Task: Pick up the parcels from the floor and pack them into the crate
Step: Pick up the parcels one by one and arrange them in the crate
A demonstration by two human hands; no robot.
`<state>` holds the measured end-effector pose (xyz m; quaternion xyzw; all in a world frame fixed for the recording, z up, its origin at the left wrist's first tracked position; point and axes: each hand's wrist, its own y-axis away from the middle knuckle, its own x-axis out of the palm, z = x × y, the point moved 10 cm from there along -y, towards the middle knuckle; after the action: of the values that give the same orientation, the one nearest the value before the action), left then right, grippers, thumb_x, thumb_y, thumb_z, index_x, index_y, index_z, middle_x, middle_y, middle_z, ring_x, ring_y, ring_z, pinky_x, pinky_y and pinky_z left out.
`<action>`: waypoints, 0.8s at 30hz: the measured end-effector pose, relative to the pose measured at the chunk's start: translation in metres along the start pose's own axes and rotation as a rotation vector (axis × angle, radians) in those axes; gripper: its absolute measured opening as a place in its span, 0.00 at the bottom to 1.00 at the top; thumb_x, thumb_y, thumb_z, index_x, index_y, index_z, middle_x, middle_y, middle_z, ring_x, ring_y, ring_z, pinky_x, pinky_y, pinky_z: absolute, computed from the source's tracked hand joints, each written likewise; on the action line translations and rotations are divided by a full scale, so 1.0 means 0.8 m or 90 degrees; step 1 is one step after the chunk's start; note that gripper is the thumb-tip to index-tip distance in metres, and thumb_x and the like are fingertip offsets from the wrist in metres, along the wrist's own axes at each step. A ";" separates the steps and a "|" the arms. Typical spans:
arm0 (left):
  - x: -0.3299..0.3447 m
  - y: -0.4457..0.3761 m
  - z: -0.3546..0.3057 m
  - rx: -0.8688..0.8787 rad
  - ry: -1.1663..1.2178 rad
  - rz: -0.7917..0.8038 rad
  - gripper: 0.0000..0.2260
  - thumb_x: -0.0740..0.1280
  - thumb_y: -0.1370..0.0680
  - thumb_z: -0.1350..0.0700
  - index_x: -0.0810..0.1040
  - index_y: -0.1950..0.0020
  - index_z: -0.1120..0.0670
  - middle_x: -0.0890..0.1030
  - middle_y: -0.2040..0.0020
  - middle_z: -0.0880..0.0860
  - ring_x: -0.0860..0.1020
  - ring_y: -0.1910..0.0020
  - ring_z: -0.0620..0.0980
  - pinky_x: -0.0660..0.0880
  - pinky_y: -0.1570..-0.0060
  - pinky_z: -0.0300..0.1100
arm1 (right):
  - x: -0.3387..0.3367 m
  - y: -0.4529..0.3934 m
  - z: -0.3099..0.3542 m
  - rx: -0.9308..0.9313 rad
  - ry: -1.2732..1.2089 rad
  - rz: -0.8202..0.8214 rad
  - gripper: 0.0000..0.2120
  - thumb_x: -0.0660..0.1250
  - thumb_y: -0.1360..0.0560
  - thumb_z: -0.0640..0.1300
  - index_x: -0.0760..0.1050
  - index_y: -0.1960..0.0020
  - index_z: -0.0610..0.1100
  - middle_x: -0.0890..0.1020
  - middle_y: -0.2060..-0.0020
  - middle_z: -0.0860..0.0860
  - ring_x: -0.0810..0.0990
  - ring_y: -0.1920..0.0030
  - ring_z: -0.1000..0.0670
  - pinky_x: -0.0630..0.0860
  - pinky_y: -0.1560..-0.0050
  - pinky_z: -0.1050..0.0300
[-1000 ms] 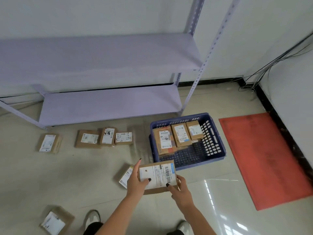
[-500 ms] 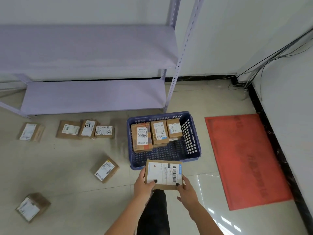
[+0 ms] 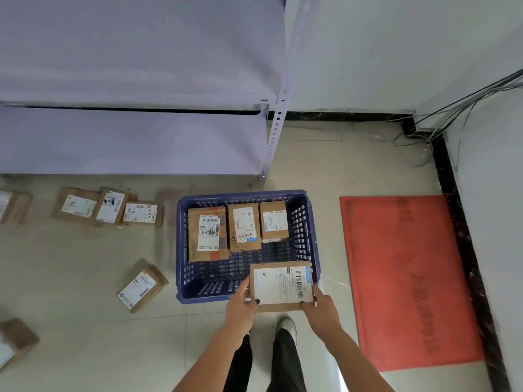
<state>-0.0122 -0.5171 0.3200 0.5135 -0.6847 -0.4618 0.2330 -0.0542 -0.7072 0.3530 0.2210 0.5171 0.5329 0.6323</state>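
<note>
So the labelled cardboard parcel [image 3: 281, 285] has been carried from over the floor to the blue crate's [image 3: 181, 250] near right corner, gripped by left hand [image 3: 242, 305] and right hand [image 3: 321, 305]; it's basically ready to be dropped in beside three packed parcels [image 3: 237, 230].

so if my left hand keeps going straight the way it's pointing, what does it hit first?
Probably the crate. The left hand, which grips the held parcel, points up and away over the crate's near wall, so it would likely meet the bare crate floor in front of the packed parcels, though depth is unclear.
</note>
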 end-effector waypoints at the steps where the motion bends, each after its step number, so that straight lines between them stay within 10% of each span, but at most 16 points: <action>1: 0.009 -0.014 -0.001 0.005 -0.003 -0.006 0.24 0.65 0.23 0.62 0.65 0.28 0.51 0.76 0.34 0.53 0.74 0.38 0.49 0.74 0.43 0.40 | -0.001 -0.017 -0.003 -0.002 0.013 0.009 0.16 0.58 0.22 0.41 0.68 0.34 0.48 0.77 0.48 0.48 0.76 0.51 0.50 0.75 0.55 0.64; 14: 0.123 -0.282 0.072 -0.025 -0.105 -0.038 0.29 0.60 0.23 0.66 0.56 0.24 0.52 0.73 0.31 0.53 0.76 0.39 0.53 0.76 0.50 0.38 | 0.061 -0.316 -0.109 0.081 0.092 -0.013 0.22 0.58 0.23 0.40 0.63 0.30 0.47 0.75 0.36 0.47 0.75 0.38 0.45 0.74 0.45 0.56; 24: 0.152 -0.367 0.125 -0.054 0.046 -0.035 0.32 0.63 0.25 0.67 0.59 0.25 0.48 0.75 0.34 0.52 0.74 0.36 0.53 0.71 0.35 0.50 | 0.110 -0.421 -0.144 0.009 0.180 -0.020 0.28 0.59 0.25 0.41 0.57 0.27 0.43 0.75 0.37 0.43 0.76 0.39 0.42 0.77 0.43 0.51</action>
<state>0.0074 -0.6031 -0.0017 0.5378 -0.6416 -0.4777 0.2662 -0.0157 -0.7722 -0.0060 0.1399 0.6080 0.5453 0.5598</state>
